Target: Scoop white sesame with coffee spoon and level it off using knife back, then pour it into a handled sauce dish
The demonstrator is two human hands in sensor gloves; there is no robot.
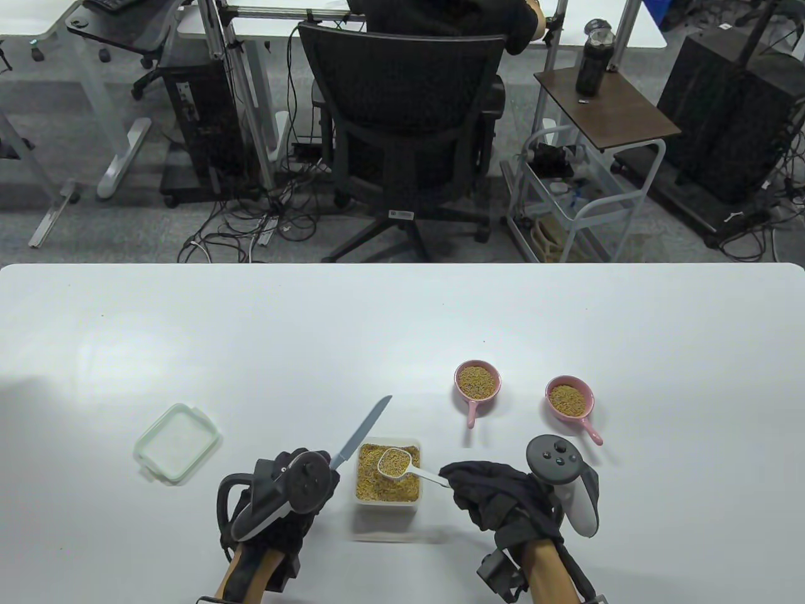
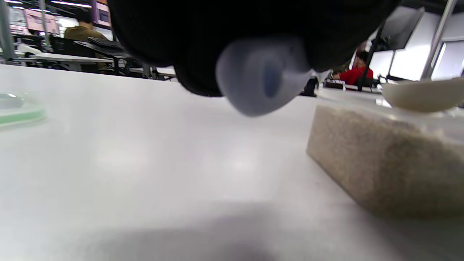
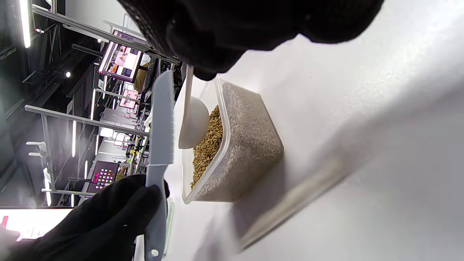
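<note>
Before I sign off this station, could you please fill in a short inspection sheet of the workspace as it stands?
Surface: white table, no spills seen.
Job's things: open sesame container; loaded spoon over it; two pink handled dishes, both holding sesame.
Clutter: container lid lying to the left.
Grippers: left hand grips the knife, blade clear of the spoon; right hand holds the spoon handle.
Cables: none on the table; tangled leads on the floor beyond.
Surroundings: office chair with a seated person, side cart, bottle.
</note>
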